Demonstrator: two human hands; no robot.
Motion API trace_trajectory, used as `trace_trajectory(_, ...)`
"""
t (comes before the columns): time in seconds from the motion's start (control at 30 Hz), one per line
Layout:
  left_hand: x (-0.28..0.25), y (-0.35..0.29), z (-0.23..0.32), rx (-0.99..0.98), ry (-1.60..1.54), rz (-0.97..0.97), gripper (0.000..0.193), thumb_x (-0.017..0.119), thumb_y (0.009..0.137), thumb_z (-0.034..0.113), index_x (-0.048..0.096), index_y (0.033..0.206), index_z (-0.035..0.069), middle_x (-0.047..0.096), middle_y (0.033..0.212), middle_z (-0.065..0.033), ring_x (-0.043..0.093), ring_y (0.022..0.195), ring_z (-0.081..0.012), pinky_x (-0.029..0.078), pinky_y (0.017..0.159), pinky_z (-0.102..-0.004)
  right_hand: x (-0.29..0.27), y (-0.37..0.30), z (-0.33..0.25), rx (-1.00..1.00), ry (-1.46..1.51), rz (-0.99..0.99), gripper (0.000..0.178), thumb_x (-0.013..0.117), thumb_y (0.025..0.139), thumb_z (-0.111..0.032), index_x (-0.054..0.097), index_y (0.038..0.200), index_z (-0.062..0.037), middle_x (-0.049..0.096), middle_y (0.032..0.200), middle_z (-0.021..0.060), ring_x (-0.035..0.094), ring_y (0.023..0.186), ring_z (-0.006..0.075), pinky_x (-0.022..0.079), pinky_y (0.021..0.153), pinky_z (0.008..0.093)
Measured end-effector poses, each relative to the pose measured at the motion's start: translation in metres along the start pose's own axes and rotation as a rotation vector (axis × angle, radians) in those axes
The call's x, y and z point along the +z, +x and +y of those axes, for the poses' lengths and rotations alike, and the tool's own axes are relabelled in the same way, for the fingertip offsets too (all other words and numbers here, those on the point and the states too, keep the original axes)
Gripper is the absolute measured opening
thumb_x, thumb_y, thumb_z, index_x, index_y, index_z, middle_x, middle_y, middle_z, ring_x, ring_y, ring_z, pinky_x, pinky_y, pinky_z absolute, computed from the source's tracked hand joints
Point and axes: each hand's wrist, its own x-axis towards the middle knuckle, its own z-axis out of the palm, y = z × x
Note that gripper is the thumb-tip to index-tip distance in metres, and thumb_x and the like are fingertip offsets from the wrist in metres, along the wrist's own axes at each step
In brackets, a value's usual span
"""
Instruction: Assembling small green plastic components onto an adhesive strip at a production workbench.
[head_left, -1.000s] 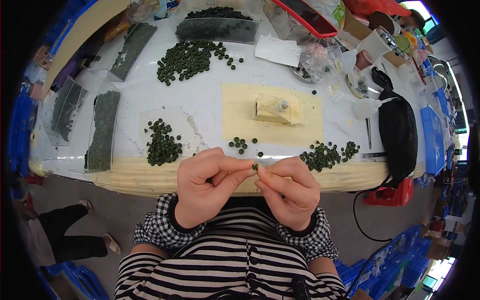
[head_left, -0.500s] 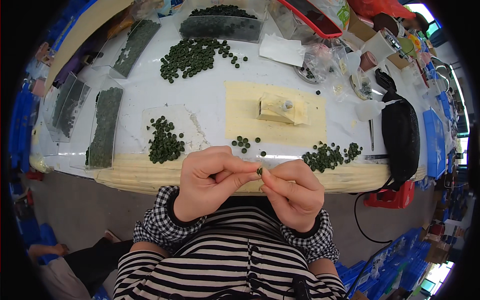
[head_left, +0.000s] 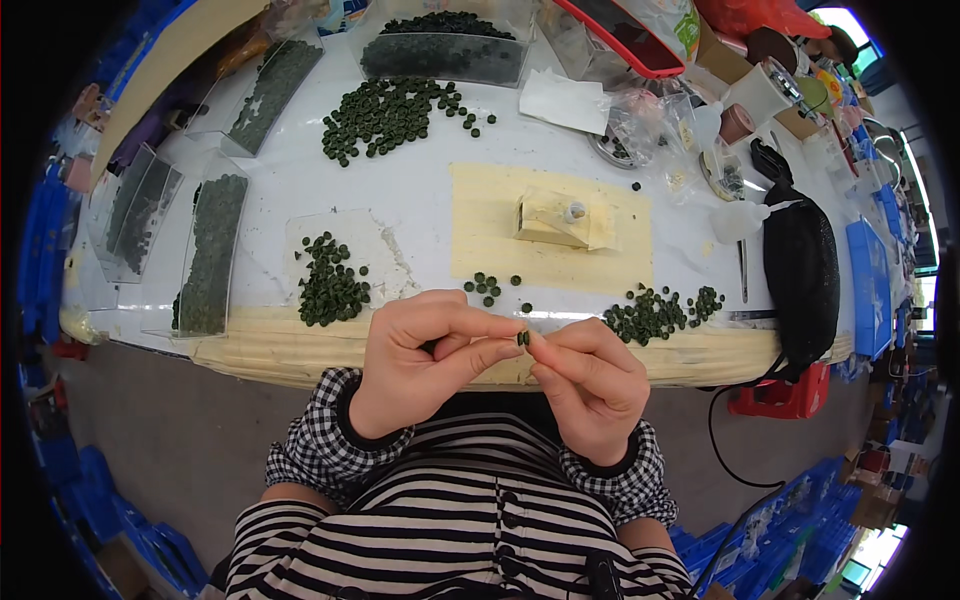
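Note:
Just in front of the table's near edge, my left hand and my right hand meet fingertip to fingertip. Pinched between them is a small dark green round piece, partly hidden by the fingers; whether it is one part or two joined I cannot tell. Both hands are closed, thumb against forefinger. Beyond the fingertips lies a little cluster of similar green pieces. To the left is a heap of cone-like green pieces, and by my right hand another green heap.
A small tape-covered block sits on a yellow sheet. Clear bins of green pieces line the left, with a loose pile farther back. A black pouch, squeeze bottle and red-cased phone stand right.
The green piece has turned a little between my fingertips and shows more. My hands have barely shifted. Another person's hand and leg at the lower left have left the view.

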Motion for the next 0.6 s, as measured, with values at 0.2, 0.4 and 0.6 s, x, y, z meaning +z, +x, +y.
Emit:
trace_trajectory(0.2, 0.0003, -0.0009, -0.0014, -0.073, -0.068, 0.005, 0.019, 0.073, 0.077, 0.0, 0.073, 0.096, 0.004, 0.039, 0.056, 0.0055, 0.033, 0.053, -0.0042, 0.028, 0.051, -0.0215, -0.0001, 0.0029, -0.0019, -0.086, -0.093, -0.001, 0.033, 0.073, 0.071, 0.005, 0.071, 0.103, -0.0017, 0.064, 0.082, 0.0069, 0.057, 0.068, 0.016, 0.044, 0.057, 0.0252)
trace_trajectory(0.4, 0.002, -0.0017, -0.0027, -0.007, 0.028, 0.056, 0.02, 0.073, 0.076, -0.001, 0.073, 0.095, 0.004, 0.04, 0.055, 0.0047, 0.034, 0.052, -0.005, 0.028, 0.051, -0.0215, 0.0013, 0.0043, -0.0036, -0.136, -0.177, 0.003, 0.034, 0.074, 0.07, 0.005, 0.071, 0.103, -0.0016, 0.065, 0.083, 0.0071, 0.058, 0.068, 0.0169, 0.045, 0.057, 0.0256)
trace_trajectory(0.6, 0.0081, -0.0042, 0.0012, 0.092, 0.171, 0.118, 0.023, 0.074, 0.074, -0.003, 0.073, 0.096, 0.005, 0.041, 0.055, 0.0032, 0.036, 0.05, -0.0059, 0.028, 0.048, -0.0221, 0.003, 0.0039, -0.0035, -0.131, -0.203, 0.029, 0.034, 0.074, 0.07, 0.005, 0.071, 0.104, -0.0018, 0.065, 0.082, 0.0074, 0.058, 0.067, 0.017, 0.045, 0.057, 0.0256)
